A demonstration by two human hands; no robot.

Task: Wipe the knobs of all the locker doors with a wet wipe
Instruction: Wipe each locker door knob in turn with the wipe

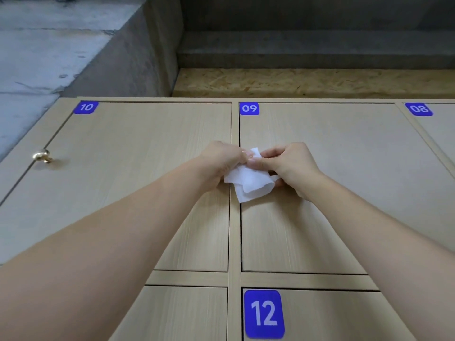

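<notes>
Head view: at frame centre, left hand [222, 163] and right hand [289, 166] pinch a white wipe [248, 179] — limp, light, likely tearable; best bunched before rubbing the brass knob [42, 156] at left.

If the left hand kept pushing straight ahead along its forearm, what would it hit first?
Likely the wet wipe the left hand already pinches, then the right hand holding the other side. Behind both lies door 09; depth is unclear.
</notes>
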